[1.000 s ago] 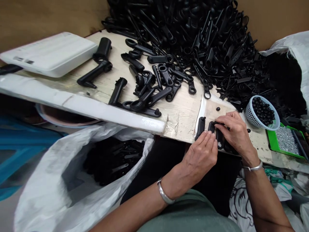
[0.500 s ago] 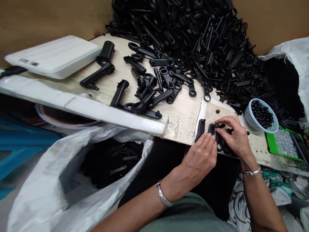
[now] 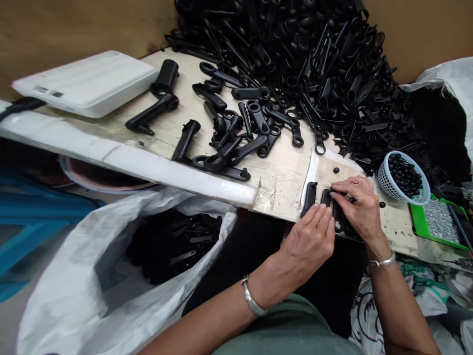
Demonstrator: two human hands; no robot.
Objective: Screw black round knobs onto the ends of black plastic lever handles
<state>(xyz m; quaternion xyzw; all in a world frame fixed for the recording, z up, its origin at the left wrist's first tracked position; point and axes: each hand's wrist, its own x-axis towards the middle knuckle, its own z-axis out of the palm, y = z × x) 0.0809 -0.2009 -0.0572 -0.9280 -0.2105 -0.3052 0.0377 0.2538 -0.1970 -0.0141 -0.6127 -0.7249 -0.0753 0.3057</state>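
At the front edge of the work board, my left hand [image 3: 314, 236] lies with its fingers together, pressing down a black plastic lever arm [image 3: 325, 198]. Thumb and forefinger of my right hand [image 3: 360, 209] pinch at the far end of that arm. A small black part is partly hidden between those fingertips. Just left stands another black lever arm [image 3: 309, 198] with a short peg at its top. More black arms [image 3: 338, 217] lie under and beside my right hand, mostly covered. A loose black knob [image 3: 336, 170] rests beyond my fingers.
A blue basket of black knobs [image 3: 384, 185] and a green tray of small metal pieces [image 3: 419, 224] stand at right. Behind rises a big pile of black parts [image 3: 281, 59]. At left are a white box-like device [image 3: 84, 84] and, below, a white sack [image 3: 70, 276] holding black parts.
My right fingertips have closed in over the far end of the arm, covering the small ring-shaped part seen before. My left hand keeps its place on the arm. The view shifts slightly.
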